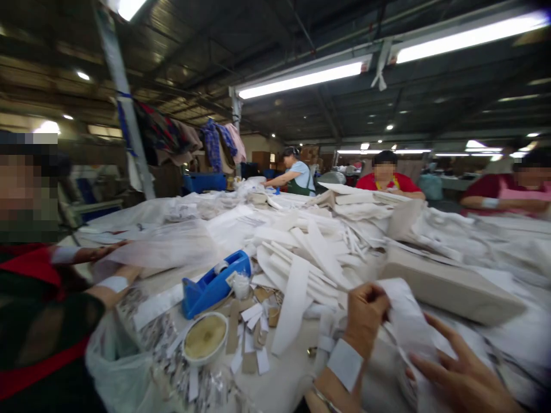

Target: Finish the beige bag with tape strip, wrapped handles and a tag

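My left hand is closed in a pinch on the upper edge of a white paper sheet near the bottom of the view. My right hand lies under and beside the same sheet at the lower right, fingers stretched out and spread against it. A white band sits on my left wrist. Just beyond my hands is a heap of white folded strips and a flat beige block.
A blue tape dispenser and a round white bowl of yellowish paste stand left of my hands, among cut paper tabs. A co-worker sits at the left holding clear film. Three more people work at the table's far side.
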`<state>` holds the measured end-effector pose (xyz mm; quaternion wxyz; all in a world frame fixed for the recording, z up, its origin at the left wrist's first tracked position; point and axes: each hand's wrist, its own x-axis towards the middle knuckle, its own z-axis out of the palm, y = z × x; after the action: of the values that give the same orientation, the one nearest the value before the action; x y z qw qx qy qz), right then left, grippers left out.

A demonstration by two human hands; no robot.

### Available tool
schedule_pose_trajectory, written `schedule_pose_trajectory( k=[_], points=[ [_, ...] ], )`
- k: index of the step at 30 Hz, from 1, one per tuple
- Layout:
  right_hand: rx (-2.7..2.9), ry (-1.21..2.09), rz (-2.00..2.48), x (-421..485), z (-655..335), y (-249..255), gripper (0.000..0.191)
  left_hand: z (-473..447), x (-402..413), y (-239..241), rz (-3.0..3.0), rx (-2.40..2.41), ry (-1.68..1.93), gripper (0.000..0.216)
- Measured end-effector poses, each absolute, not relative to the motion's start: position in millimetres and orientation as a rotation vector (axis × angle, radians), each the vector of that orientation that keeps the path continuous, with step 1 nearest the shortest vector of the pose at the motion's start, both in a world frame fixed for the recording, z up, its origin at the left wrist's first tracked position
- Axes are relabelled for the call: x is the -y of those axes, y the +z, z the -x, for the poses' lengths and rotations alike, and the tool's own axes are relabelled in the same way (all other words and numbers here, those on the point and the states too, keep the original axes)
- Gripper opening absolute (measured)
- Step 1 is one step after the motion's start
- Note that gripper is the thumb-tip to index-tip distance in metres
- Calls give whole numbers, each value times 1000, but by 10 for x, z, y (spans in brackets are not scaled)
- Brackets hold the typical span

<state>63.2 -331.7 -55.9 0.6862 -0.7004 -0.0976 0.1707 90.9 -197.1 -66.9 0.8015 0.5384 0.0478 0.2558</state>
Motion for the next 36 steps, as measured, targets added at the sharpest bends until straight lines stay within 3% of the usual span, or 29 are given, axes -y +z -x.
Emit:
schedule_pose_trajectory(
  k=[5, 8, 12, 23, 25, 30, 33, 36],
  points=[
    [94, 711, 1449, 3446, -502, -511, 110, -958, 1841, -652, -1128, -133, 542, 19],
    [139, 832, 1548, 3549, -513, -451, 98, -1001, 1830, -720, -1123, -139, 537, 17],
    [245, 604, 1605, 3485, -659, -396, 80, -968, 1843, -715, -1126, -130, 551, 20],
    [273, 201, 1662, 3038, -623, -601, 112, -992, 1831, -769, -1253, -197, 654, 26],
    [303, 153, 1640, 3052, -569, -630, 105, -1009, 1825, -775, -1257, -199, 667, 27],
    [316, 248, 1566, 3216, -464, -568, 59, -929, 1832, -670, -1275, -92, 548, 39],
    [172, 412, 1446, 3539, -332, -453, 58, -892, 1818, -620, -1349, -42, 474, 47],
    [30, 460, 1406, 4077, -44, -379, 66, -901, 1832, -630, -1532, -93, 443, 39]
  ],
)
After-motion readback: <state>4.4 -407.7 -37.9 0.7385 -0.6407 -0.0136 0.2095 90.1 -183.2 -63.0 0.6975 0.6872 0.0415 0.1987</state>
